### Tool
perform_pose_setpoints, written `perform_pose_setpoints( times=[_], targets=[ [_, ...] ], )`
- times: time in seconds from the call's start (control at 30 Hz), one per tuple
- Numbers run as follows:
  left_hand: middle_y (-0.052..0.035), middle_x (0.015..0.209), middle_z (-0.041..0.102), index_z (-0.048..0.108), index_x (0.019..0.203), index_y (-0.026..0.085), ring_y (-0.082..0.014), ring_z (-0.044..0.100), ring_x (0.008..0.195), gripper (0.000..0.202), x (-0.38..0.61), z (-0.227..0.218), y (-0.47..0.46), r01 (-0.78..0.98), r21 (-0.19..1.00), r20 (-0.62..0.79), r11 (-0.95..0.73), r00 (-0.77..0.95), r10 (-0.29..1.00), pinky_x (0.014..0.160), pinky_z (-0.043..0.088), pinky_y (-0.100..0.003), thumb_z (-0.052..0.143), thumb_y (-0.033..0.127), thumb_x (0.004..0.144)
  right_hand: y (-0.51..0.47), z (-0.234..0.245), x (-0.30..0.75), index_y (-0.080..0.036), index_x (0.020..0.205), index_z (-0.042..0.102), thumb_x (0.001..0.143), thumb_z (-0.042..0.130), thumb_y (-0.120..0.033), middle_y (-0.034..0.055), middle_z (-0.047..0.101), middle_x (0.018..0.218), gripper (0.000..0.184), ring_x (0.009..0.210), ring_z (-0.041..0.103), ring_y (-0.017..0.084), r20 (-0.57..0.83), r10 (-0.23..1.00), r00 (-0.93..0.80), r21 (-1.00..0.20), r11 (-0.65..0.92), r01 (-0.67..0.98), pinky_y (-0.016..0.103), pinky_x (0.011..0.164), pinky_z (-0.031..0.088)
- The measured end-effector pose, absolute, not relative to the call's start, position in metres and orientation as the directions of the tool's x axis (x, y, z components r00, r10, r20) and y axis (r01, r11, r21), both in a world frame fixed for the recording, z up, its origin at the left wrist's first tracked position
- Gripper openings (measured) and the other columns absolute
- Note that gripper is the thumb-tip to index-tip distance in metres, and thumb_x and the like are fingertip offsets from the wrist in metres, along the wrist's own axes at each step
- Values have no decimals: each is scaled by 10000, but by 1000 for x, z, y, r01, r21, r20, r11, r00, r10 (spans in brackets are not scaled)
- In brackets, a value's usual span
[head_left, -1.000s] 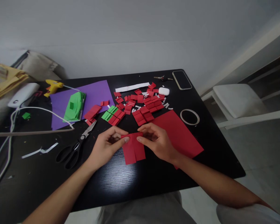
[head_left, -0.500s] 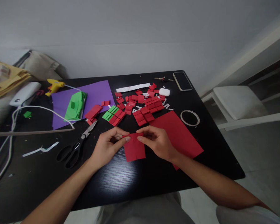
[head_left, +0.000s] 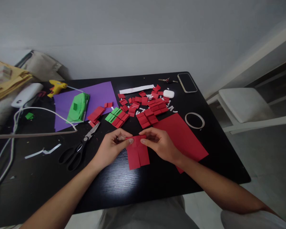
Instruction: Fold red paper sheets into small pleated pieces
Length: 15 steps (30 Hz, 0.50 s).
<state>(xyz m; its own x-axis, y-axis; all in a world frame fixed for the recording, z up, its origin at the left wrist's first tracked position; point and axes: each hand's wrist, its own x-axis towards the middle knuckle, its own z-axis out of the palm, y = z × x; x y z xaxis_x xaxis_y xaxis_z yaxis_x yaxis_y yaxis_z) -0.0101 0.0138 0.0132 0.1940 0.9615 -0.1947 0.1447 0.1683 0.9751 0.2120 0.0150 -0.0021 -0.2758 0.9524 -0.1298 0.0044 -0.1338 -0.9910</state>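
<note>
A small red paper piece (head_left: pixel 137 154) with a slit or crease down its middle is held between my hands above the black table. My left hand (head_left: pixel 112 146) pinches its upper left corner, thumb in front. At the upper right corner my right hand (head_left: pixel 159 143) pinches it the same way. Under my right forearm lies a larger red paper sheet (head_left: pixel 183 138). Just beyond my hands sit folded red pieces (head_left: pixel 146 118) and a green and red folded piece (head_left: pixel 116 117). Black-handled scissors (head_left: pixel 79 149) lie open left of my left hand.
On a purple sheet (head_left: pixel 100 90) rests a stack of green paper (head_left: pixel 77 108), near a yellow glue gun (head_left: pixel 57 88). White cables (head_left: pixel 13 140) cross the table's left side. A tape roll (head_left: pixel 194 121), phone (head_left: pixel 187 83), keys (head_left: pixel 168 80) and white case (head_left: pixel 168 93) lie right.
The lower edge of the red paper piece has shifted, its left half now hanging lower than the right and the middle slit showing more. Both hands keep their pinch.
</note>
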Motion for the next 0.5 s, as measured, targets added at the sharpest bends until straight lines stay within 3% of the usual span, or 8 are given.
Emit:
perform_pose_setpoints(
  times=[0.23,0.37,0.5],
  targets=[
    [-9,706,740,772,854,156,-110,631,590,267,-12,16,19,-60,917,-372,394,225,900,597,495,-218,913,353,741,17,3,215,-239,1017,773,911,748,-323,22,766,947,138,897,721,181,-62,924,-377,-995,-86,-47,330,855,590],
    [-22,738,761,772,838,148,-108,665,608,277,-13,16,20,-179,847,-459,501,230,858,613,525,-209,948,304,692,22,6,220,-241,1111,793,926,635,-258,43,795,1075,244,993,737,211,-92,880,-466,-969,-186,-160,369,885,608],
    [-28,734,764,782,828,136,-99,685,609,289,-14,15,21,-251,780,-522,572,242,818,619,553,-184,973,268,657,23,7,223,-253,1161,787,819,632,-139,33,798,1125,392,1035,741,214,-83,847,-524,-951,-225,-213,374,905,608]
  ],
)
